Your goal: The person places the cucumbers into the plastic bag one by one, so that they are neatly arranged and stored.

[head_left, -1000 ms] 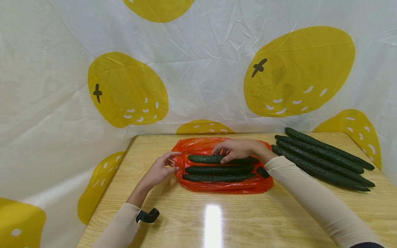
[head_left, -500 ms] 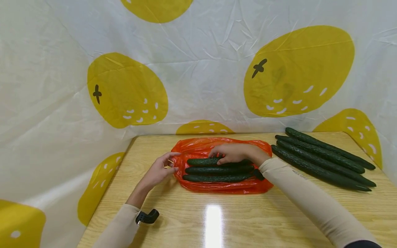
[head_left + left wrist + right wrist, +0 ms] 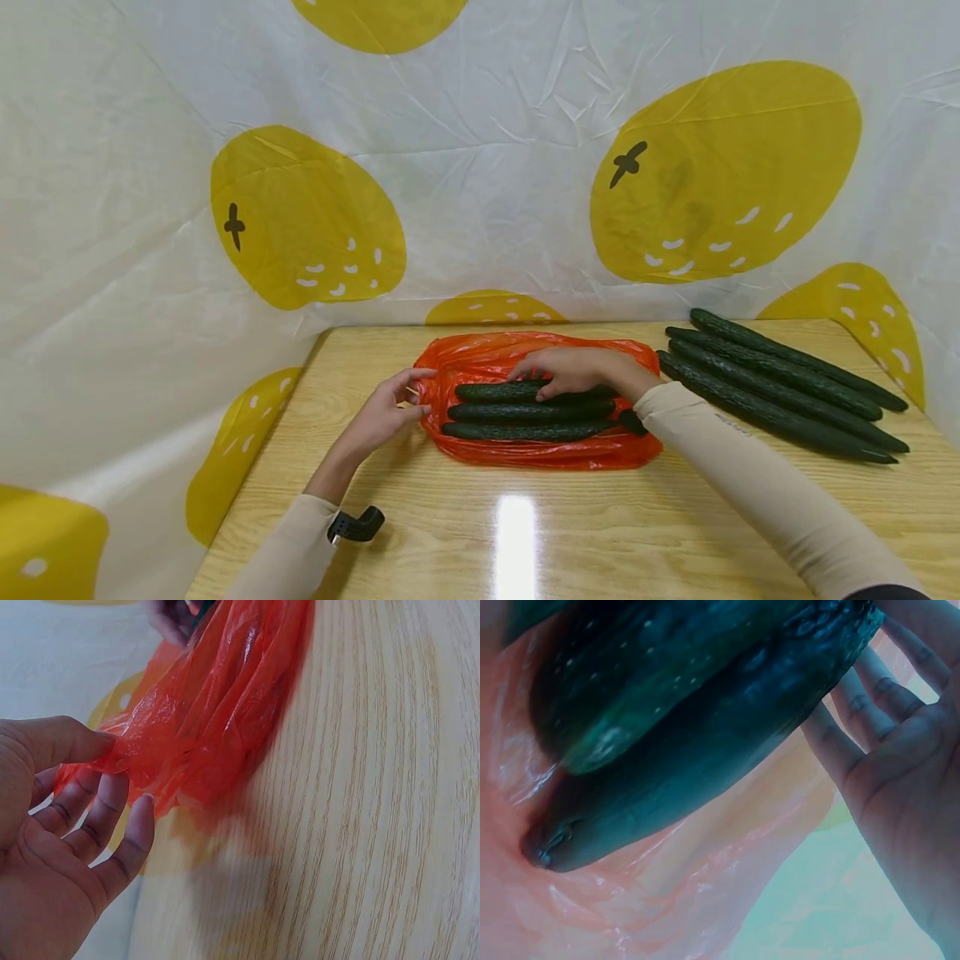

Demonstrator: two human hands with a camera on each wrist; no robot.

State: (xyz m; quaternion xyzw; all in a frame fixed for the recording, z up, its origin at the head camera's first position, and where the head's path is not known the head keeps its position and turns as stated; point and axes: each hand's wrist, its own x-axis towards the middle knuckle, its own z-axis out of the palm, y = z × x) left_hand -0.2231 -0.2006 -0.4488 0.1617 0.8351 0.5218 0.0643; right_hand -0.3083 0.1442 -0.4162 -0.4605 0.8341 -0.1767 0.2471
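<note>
A red plastic bag [image 3: 540, 457] lies spread on the table with three dark green cucumbers side by side on it. At its left end my left hand [image 3: 386, 417] pinches the edge of the thin plastic between thumb and fingers, seen closely in the left wrist view. My right hand [image 3: 573, 371] reaches over the back cucumber [image 3: 480, 392] and grips it around the middle, thumb on the near side. The middle cucumber [image 3: 528, 412] and the front cucumber [image 3: 528, 431] lie just in front. In the right wrist view, fingers [image 3: 881, 694] run along one cucumber's side.
Several more cucumbers [image 3: 780, 392] lie slantwise at the right of the wooden table [image 3: 420, 533]. Behind stands a white sheet [image 3: 495, 217] printed with yellow fruit. A dark wrist strap [image 3: 356, 523] stands out from the left sleeve.
My right hand and the back cucumber have shifted slightly left, then slightly right again. My left hand keeps its place at the bag's edge.
</note>
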